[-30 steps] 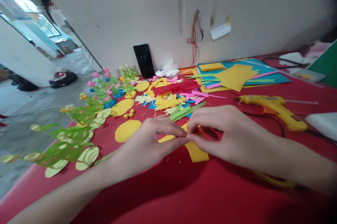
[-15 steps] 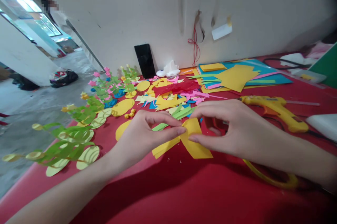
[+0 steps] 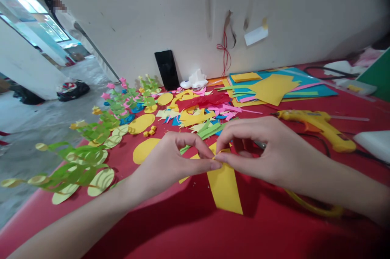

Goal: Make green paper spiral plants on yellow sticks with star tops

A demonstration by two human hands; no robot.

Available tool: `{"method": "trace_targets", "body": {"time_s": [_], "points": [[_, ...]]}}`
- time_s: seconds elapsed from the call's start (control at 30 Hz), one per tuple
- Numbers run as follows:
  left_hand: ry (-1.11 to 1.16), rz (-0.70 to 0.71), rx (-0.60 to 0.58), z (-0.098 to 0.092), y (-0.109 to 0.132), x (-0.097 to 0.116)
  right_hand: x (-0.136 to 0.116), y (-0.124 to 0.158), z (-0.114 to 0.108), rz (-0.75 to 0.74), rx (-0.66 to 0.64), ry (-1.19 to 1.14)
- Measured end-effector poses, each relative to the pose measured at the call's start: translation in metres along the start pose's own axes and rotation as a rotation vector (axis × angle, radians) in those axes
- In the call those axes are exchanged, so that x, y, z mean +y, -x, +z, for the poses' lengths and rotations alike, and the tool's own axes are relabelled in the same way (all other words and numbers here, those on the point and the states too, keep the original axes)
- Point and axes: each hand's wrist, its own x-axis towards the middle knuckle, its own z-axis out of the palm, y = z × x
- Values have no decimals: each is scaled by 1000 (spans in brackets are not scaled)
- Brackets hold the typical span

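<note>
Both hands pinch the upper part of a yellow paper piece (image 3: 226, 186) above the red tabletop. My left hand (image 3: 175, 154) has thumb and forefinger closed on it from the left. From the right, my right hand (image 3: 254, 145) grips it with thumb and fingertips, which touch or nearly touch the left ones. Its long lower part hangs toward me, while the top edge is partly hidden by fingers. More yellow paper (image 3: 185, 179) lies behind my left hand. Nearby are a yellow paper oval (image 3: 145, 151) and small yellow folded stars (image 3: 150, 131).
Paper plants (image 3: 82, 165) on round bases line the left edge. Coloured paper scraps (image 3: 195, 117) are heaped beyond the hands. A yellow glue gun (image 3: 319, 125) lies right, with scissors (image 3: 317, 207) partly under my right forearm. A black phone (image 3: 167, 70) leans against the wall.
The yellow paper has turned, and more of it now hangs down toward me. My fingertips have come closer together at its upper edge; the left hand has shifted slightly right.
</note>
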Motion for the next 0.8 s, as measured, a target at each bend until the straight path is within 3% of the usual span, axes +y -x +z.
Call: {"method": "trace_targets", "body": {"time_s": [0.2,0.37,0.8], "points": [[-100,132,68,2,1,5,2,-1,-1,48,-19,-24],[-105,168,35,4,4,9,3,0,0,60,-21,-33],[-22,4,-22,1,-1,1,1,4,3,-6,-14,-11]]}}
